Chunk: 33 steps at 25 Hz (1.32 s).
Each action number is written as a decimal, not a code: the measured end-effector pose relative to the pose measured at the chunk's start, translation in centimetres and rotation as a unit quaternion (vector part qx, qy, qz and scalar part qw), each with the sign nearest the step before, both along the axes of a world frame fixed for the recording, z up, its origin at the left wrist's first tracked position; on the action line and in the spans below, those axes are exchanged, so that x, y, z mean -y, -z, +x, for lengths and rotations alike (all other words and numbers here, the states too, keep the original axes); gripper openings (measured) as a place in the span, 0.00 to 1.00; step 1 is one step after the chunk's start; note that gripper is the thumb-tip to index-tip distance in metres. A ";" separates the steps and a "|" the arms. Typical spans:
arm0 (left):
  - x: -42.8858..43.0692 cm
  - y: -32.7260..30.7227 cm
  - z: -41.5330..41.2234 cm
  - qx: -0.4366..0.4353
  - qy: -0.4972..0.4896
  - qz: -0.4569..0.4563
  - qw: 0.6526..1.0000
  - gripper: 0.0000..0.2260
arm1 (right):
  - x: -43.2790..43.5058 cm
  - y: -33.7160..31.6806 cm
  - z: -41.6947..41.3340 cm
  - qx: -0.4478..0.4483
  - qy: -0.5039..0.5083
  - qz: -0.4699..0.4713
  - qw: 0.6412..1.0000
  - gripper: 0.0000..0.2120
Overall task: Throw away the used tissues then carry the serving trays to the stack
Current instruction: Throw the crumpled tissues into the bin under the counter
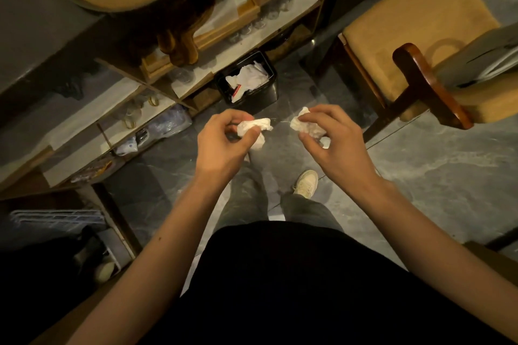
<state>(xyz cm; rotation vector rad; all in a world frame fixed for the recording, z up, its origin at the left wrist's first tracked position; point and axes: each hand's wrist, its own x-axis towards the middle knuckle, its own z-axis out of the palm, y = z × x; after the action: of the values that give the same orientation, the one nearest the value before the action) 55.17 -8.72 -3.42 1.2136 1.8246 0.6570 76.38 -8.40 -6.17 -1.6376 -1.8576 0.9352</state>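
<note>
White tissues were pinched in both hands, one wad (255, 127) in the left hand (224, 138), another (305, 126) in the right hand (330, 134). The black bin (249, 80) stood just ahead, slightly nearer the left.

The left hand (224, 140) pinches a crumpled white tissue (256, 127) between thumb and fingers (253, 131); the right hand (333, 137) grips a second crumpled tissue (304, 124) the same way. Both are held above the grey marbled floor (434, 171), apart from each other. Just beyond them a black waste bin (266, 92) stands on the floor against the foot of a wooden shelf unit (179, 98), with white paper waste (248, 78) inside. A cushioned wooden chair (414, 28) stands at the right.
</note>
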 end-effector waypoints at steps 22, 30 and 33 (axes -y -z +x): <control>-18.6 25.6 -3.1 0.004 -0.086 -0.163 0.983 0.14 | -17.5 24.9 -7.6 -0.111 0.138 -0.194 0.965 0.20; -23.8 37.2 -2.8 -0.027 -0.181 -0.158 0.970 0.14 | -23.4 38.0 -8.4 -0.039 0.025 -0.219 0.975 0.18; -24.4 40.8 -3.2 -0.039 -0.164 -0.166 0.972 0.14 | -24.6 41.8 -10.1 -0.057 0.032 -0.201 0.977 0.16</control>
<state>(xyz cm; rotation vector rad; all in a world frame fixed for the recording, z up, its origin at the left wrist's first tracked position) 51.98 15.65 -44.22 0.7331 2.1242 0.4606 66.25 16.25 -47.96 -1.8136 -1.6016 1.4154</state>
